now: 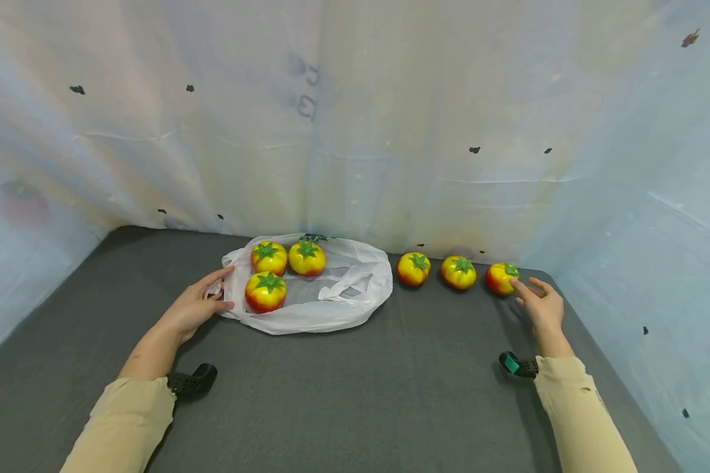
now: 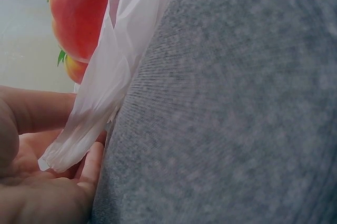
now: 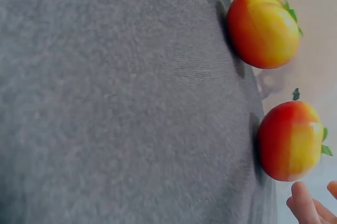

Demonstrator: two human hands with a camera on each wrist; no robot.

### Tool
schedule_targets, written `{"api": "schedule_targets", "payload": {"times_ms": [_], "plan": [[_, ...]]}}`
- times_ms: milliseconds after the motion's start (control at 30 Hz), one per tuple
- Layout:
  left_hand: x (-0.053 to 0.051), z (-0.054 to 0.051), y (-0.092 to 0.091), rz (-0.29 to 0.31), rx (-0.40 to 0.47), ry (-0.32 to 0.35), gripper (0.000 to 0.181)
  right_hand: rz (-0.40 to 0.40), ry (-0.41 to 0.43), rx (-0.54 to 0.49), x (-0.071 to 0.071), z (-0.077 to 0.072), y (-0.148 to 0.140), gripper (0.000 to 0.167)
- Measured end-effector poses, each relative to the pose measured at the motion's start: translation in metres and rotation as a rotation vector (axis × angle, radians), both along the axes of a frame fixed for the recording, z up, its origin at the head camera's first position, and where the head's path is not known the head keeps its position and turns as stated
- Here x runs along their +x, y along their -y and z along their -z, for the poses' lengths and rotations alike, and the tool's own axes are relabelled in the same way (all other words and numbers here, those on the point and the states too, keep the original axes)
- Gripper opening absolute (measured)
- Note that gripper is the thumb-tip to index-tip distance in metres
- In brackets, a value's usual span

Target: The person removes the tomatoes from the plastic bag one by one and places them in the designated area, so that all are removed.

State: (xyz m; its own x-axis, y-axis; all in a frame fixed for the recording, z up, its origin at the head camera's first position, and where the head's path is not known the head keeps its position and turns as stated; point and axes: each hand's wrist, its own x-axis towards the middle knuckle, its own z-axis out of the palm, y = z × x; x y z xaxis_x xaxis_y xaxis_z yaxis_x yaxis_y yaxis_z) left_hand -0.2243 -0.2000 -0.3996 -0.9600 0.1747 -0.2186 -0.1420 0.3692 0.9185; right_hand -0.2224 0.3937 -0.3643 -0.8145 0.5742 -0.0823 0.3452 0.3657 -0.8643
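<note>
A white plastic bag [image 1: 307, 322] lies spread on the dark table. Three red-and-yellow tomatoes, one of them the front tomato [image 1: 265, 293], sit within its outline toward the left. My left hand [image 1: 192, 309] is at the bag's left end, with gathered plastic [image 2: 79, 140] held between thumb and fingers; part of the grasp is hidden. To the right of the bag, three more tomatoes stand in a row: a near one [image 1: 413, 269], a middle one [image 1: 458, 272] and a far-right one [image 1: 500, 279]. Beside the far-right tomato is my right hand [image 1: 541, 305], fingers spread and holding nothing.
A pale, wrinkled sheet [image 1: 355, 131] with dark marks hangs behind the table and along both sides. The grey table covering [image 1: 355, 394] extends toward me. Black straps with a camera mount [image 1: 195, 381] sit at my wrists.
</note>
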Motion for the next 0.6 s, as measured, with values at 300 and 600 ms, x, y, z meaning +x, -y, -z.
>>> {"api": "schedule_targets", "payload": {"times_ms": [300,600], "plan": [[0.0,0.001,0.002,0.0,-0.021,-0.005,0.084,-0.019,-0.067,-0.026,0.011,-0.008,0.002,0.082],[0.0,0.002,0.002,0.009,-0.004,0.0,0.084,-0.055,-0.12,-0.035,0.01,-0.012,0.007,0.077]]}}
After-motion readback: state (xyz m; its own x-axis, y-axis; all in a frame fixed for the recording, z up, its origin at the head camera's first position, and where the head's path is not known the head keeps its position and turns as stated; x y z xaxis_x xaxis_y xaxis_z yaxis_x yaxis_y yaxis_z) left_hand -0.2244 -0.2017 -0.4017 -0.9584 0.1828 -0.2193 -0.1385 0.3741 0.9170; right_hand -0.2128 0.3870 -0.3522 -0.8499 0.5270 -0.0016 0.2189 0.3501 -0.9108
